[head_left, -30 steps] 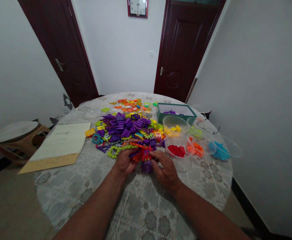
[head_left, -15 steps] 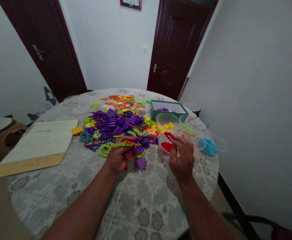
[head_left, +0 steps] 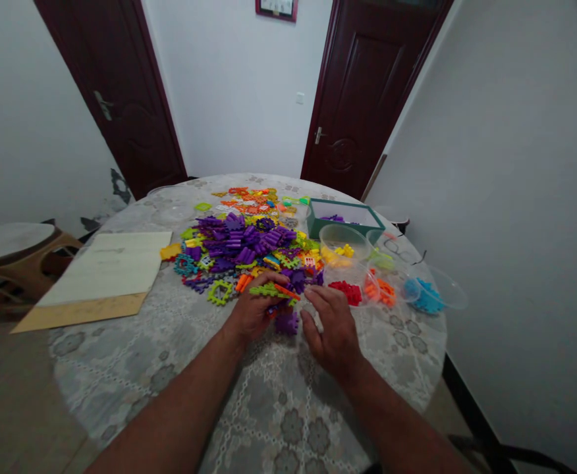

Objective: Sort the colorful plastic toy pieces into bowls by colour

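Round table (head_left: 259,408), patterned cloth. A purple-topped heap of plastic pieces (head_left: 246,240) lies just beyond both hands. Left hand (head_left: 255,308) closed about a green piece (head_left: 263,289) and an orange piece (head_left: 287,291), which jut toward the right hand (head_left: 335,322): that one bare, thumb and fingers parted. Purple piece (head_left: 286,322) between them, low. Pale sheet (head_left: 120,263) at far left; its faint marks unreadable from here.

The head camera looks forward and down across the nearby table (head_left: 263,388) to the far wall (head_left: 239,85).
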`<state>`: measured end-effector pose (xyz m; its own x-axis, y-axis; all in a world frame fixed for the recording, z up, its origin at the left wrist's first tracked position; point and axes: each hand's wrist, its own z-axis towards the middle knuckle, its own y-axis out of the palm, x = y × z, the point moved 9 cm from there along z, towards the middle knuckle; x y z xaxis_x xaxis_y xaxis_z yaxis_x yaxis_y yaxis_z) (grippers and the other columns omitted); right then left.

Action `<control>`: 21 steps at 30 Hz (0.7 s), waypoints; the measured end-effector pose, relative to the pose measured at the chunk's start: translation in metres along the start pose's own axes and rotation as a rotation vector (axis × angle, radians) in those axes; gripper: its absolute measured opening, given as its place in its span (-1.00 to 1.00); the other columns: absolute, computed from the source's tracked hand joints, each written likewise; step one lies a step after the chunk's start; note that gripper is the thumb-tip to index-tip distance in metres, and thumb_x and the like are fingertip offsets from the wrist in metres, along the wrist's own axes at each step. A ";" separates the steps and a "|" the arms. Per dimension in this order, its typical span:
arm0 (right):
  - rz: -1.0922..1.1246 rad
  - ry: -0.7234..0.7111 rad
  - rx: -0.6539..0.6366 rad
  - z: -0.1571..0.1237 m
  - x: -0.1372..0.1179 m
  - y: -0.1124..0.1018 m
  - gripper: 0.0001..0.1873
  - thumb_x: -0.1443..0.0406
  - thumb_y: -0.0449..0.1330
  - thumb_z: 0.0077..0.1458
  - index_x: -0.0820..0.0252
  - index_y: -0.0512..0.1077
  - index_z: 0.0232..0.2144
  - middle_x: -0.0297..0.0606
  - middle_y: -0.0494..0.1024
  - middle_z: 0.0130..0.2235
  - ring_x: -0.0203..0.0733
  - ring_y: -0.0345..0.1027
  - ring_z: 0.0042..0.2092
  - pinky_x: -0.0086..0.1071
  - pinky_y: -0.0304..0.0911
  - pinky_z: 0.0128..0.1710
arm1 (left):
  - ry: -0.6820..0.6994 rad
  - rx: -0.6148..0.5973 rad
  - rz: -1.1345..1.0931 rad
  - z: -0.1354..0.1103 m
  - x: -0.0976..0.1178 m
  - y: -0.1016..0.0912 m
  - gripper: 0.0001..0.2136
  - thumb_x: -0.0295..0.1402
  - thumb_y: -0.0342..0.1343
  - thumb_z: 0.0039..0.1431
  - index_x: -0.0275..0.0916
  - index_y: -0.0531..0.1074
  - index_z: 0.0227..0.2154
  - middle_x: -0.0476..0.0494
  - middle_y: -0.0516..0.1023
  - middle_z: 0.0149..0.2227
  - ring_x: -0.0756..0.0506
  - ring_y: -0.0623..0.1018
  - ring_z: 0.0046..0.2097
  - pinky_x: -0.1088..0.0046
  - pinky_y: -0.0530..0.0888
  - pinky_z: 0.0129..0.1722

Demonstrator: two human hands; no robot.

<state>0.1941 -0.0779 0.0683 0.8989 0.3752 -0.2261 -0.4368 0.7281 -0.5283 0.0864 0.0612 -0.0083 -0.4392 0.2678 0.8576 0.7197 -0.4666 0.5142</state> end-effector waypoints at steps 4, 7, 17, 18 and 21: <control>0.025 0.016 -0.011 -0.002 -0.001 0.011 -0.67 0.38 0.18 0.38 0.12 0.46 0.15 -0.09 0.64 -0.04 -0.03 0.54 -0.02 -0.06 0.50 0.04 | -0.047 -0.039 -0.001 -0.003 -0.005 0.010 -0.71 -0.45 0.47 -0.08 -0.21 0.61 -0.24 -0.11 0.61 -0.23 -0.09 0.61 -0.24 0.44 0.60 -0.33; 0.072 0.112 0.040 -0.001 0.010 0.006 -0.76 0.39 0.17 0.39 0.14 0.51 0.04 -0.14 0.65 -0.12 -0.11 0.55 -0.10 -0.18 0.51 -0.04 | -0.114 -0.067 -0.018 -0.007 -0.010 0.016 -0.70 -0.49 0.44 -0.09 -0.20 0.59 -0.23 -0.11 0.61 -0.22 -0.12 0.61 -0.22 0.38 0.62 -0.34; 0.128 0.360 0.160 -0.007 0.042 -0.016 -0.80 0.31 0.22 0.33 0.13 0.56 -0.03 -0.25 0.65 -0.19 -0.20 0.54 -0.26 -0.34 0.48 -0.24 | -0.183 0.028 -0.094 -0.004 -0.015 0.004 -0.56 -0.45 0.48 -0.10 -0.15 0.54 -0.10 -0.16 0.61 -0.15 -0.20 0.66 -0.15 0.30 0.68 -0.37; 0.112 0.361 0.182 -0.008 0.047 -0.023 -0.79 0.30 0.23 0.32 0.13 0.56 -0.03 -0.25 0.65 -0.19 -0.21 0.53 -0.27 -0.34 0.47 -0.25 | -0.170 0.036 -0.082 -0.003 -0.012 0.003 -0.57 -0.45 0.48 -0.10 -0.16 0.54 -0.12 -0.15 0.60 -0.15 -0.20 0.67 -0.14 0.31 0.68 -0.36; 0.038 0.410 0.365 -0.017 0.070 -0.054 -0.82 0.26 0.26 0.30 0.13 0.56 -0.07 -0.25 0.63 -0.19 -0.19 0.53 -0.24 -0.30 0.48 -0.20 | -0.109 0.046 -0.038 -0.001 -0.004 0.000 -0.61 -0.42 0.49 -0.10 -0.18 0.55 -0.16 -0.13 0.59 -0.14 -0.21 0.66 -0.13 0.32 0.67 -0.35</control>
<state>0.2813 -0.1003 0.0667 0.7899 0.2033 -0.5785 -0.3866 0.8974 -0.2125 0.0880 0.0591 -0.0116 -0.4073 0.3760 0.8323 0.7287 -0.4155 0.5444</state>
